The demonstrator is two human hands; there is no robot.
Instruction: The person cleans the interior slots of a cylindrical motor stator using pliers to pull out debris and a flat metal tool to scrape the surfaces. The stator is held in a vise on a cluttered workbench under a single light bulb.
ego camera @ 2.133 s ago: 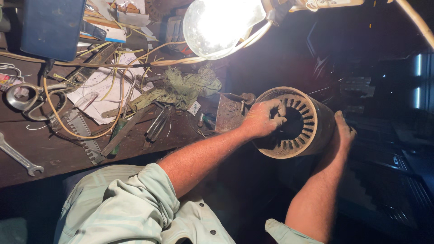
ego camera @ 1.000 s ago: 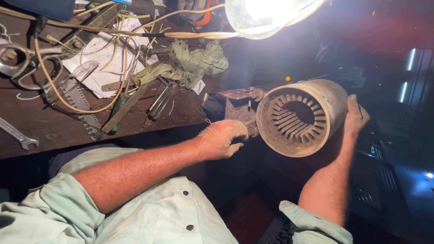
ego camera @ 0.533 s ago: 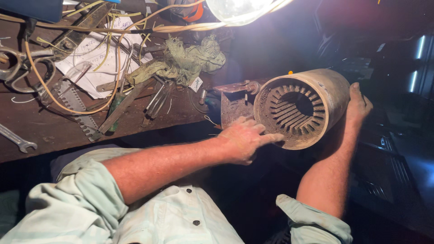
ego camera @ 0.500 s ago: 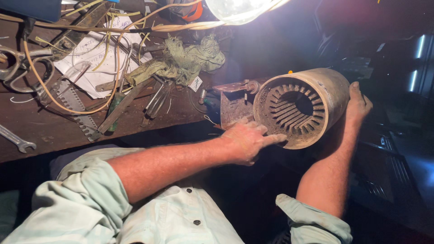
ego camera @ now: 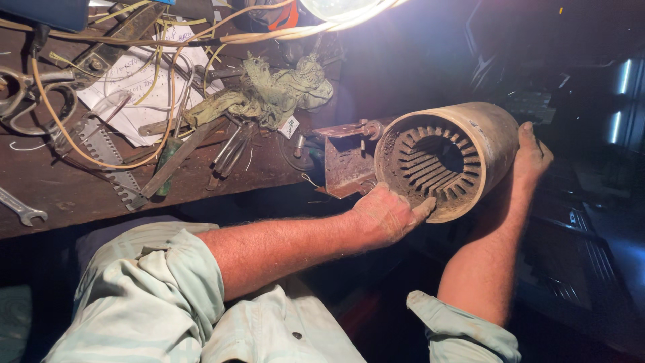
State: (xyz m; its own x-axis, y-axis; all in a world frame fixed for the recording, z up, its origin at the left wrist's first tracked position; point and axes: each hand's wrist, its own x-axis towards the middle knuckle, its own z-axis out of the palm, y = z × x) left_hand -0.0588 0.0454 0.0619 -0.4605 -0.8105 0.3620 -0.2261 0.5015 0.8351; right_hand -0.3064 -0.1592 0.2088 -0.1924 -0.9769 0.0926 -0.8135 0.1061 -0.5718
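Observation:
A rusty cylindrical motor stator [ego camera: 480, 131] is held over the dark gap beside the workbench, its open end with the slotted core [ego camera: 430, 161] facing me. My left hand [ego camera: 390, 215] grips the lower rim of that open end, fingers pressed against the edge. At the far end of the cylinder, my right hand [ego camera: 532, 156] holds the casing from behind. A rusty metal bracket [ego camera: 346, 161] sits right beside the stator on its left.
The wooden workbench [ego camera: 60, 191] at upper left carries a spanner [ego camera: 20, 208], a toothed saw blade [ego camera: 101, 161], a green rag [ego camera: 269, 94], papers [ego camera: 134, 74], yellow wires and hand tools. A bright lamp [ego camera: 336, 5] hangs overhead. Dark machinery lies to the right.
My left hand left the stator's face, dropped towards my lap, then came back up to the lower rim. The right hand stayed on the far end.

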